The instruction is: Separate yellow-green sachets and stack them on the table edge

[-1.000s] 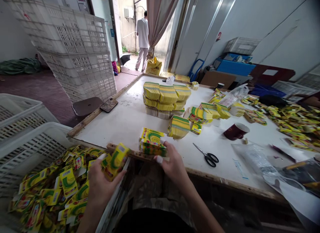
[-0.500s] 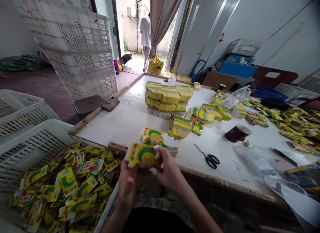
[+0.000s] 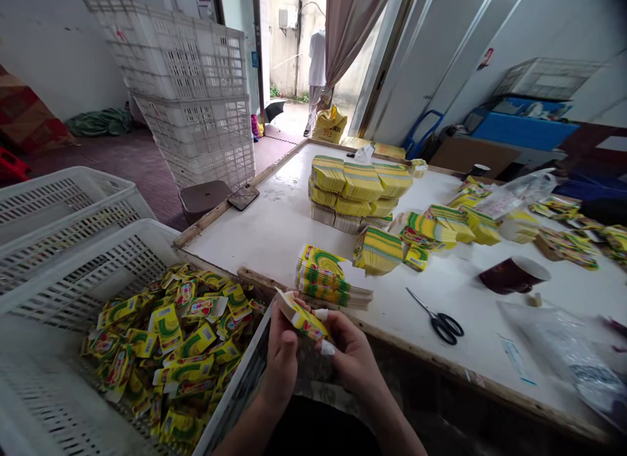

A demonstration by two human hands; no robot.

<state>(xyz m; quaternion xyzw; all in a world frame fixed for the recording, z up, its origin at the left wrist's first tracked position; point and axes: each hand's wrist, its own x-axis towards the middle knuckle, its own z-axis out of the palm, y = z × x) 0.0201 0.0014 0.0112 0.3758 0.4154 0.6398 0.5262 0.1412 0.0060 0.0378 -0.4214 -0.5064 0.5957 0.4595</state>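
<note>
The right hand (image 3: 347,345) pinches one end of a small yellow-and-green printed cardboard carton (image 3: 304,320) between white-covered fingertips (image 3: 327,347) and the other fingers. The left hand (image 3: 281,358) cups the opposite end, fingers behind it and thumb near its lower edge; how firmly it presses I cannot tell. The thin card could crease or buckle if the two hands squeeze unevenly, and the carton could slip if the right pinch loosens, since the left grasp looks light. A knuckle brushing forward could also topple the nearby stack.

The carton lies between the two hands, tilted, its left end higher, in front of the desk's near wooden edge. Left of the left hand, a white slatted plastic crate (image 3: 39,371) holds a loose heap of similar yellow cartons (image 3: 196,342). Just beyond the hands, a leaning stack of flat yellow-and-green cartons (image 3: 321,266) sits on the white-topped desk (image 3: 264,240). To its right lie black-handled metal scissors (image 3: 443,325), with a dark maroon mug (image 3: 504,274) farther over. Behind the stack stand a tight yellow-green bundle (image 3: 377,250) and a tiered block of packed card (image 3: 360,188). Farthest off, someone in white (image 3: 317,57) stands beyond the doorway.
</note>
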